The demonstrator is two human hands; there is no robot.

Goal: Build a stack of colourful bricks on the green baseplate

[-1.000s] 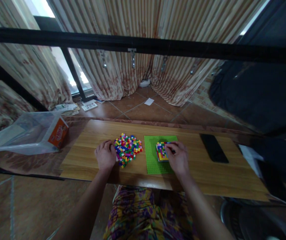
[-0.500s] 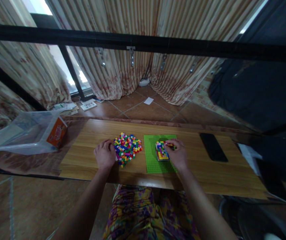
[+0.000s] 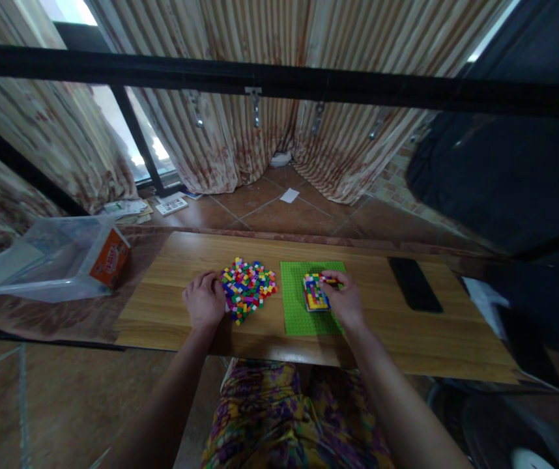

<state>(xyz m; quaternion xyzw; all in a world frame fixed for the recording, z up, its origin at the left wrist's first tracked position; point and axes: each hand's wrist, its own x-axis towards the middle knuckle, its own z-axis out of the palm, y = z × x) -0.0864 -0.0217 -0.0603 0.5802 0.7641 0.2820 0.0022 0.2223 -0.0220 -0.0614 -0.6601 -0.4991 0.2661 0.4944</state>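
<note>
My left hand (image 3: 204,301) rests palm down on the table, its fingers loosely bent, at the left edge of a pile of small multicoloured toy bricks (image 3: 249,286). No brick shows in its grasp. To the right of the pile lies a green studded baseplate (image 3: 301,322). A low block built from coloured bricks (image 3: 316,296) stands on it, with yellow, blue and red showing on top. My right hand (image 3: 346,301) reaches over the block's right side, thumb and forefinger pinched at its upper right corner on a small toy brick, which the fingers partly hide.
A black phone (image 3: 415,284) lies on the right of the wooden table (image 3: 157,299). A clear plastic bin (image 3: 59,260) with an orange label stands to the left. A dark metal bar (image 3: 279,81) crosses in front of the curtains (image 3: 250,143).
The view has shifted very slightly. My right hand stays at the block's upper right corner with its fingertips barely moved. My left hand keeps its place beside the pile.
</note>
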